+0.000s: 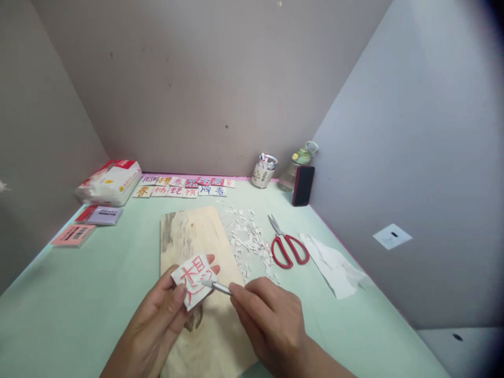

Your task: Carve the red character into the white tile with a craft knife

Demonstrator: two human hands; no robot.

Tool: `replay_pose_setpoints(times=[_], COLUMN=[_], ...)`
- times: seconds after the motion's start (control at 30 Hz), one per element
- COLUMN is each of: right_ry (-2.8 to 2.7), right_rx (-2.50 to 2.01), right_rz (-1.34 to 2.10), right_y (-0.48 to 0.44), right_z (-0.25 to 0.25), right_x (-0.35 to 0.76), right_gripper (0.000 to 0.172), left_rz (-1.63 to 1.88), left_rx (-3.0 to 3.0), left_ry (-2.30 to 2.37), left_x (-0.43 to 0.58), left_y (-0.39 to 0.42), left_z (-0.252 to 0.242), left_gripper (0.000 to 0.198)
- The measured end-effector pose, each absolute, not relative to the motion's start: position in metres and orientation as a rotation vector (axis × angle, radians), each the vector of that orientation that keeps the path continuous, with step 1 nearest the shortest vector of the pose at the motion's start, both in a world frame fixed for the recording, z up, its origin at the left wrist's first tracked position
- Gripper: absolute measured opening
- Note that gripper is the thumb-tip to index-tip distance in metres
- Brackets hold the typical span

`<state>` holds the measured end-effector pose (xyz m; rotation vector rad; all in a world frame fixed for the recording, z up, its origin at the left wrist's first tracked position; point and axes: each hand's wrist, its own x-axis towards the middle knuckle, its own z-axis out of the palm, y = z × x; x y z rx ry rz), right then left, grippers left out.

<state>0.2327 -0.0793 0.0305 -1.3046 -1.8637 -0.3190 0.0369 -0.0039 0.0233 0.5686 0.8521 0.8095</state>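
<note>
A square white tile (194, 281) with a red character on it is held up, tilted, in my left hand (161, 310), thumb on its front and fingers behind. My right hand (271, 315) is closed round a slim silver craft knife (221, 287), whose tip is at the tile's face, on its right part. Both hands are above a light wooden board (197, 226) with dark stains. White chips (248, 236) lie scattered just right of the board.
Red-handled scissors (283, 247) and a crumpled tissue (334, 265) lie to the right. Lettered tiles (175, 191) stand in two rows at the back, between a tissue pack (112, 184) and a pen cup (263, 173). A phone (303, 186) leans by a bottle (289, 176). Packets (74, 235) lie left.
</note>
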Motion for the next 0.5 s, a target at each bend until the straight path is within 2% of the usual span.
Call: replay_pose_setpoints(times=[0.23,0.5], right_ry=[-1.653,-1.657], right_rx=[-1.32,-1.304], right_rz=[0.298,0.34], right_y=[-0.075,-0.078], right_z=[0.043,0.045], right_x=[0.235,0.238], right_gripper=[0.012,0.016], left_rz=[0.786,0.81], left_rx=[0.671,0.734], left_ry=[0.758,0.743], left_x=[0.03,0.031], left_y=[-0.001,0.001], left_z=[0.015,0.017], left_gripper=[0.043,0.044])
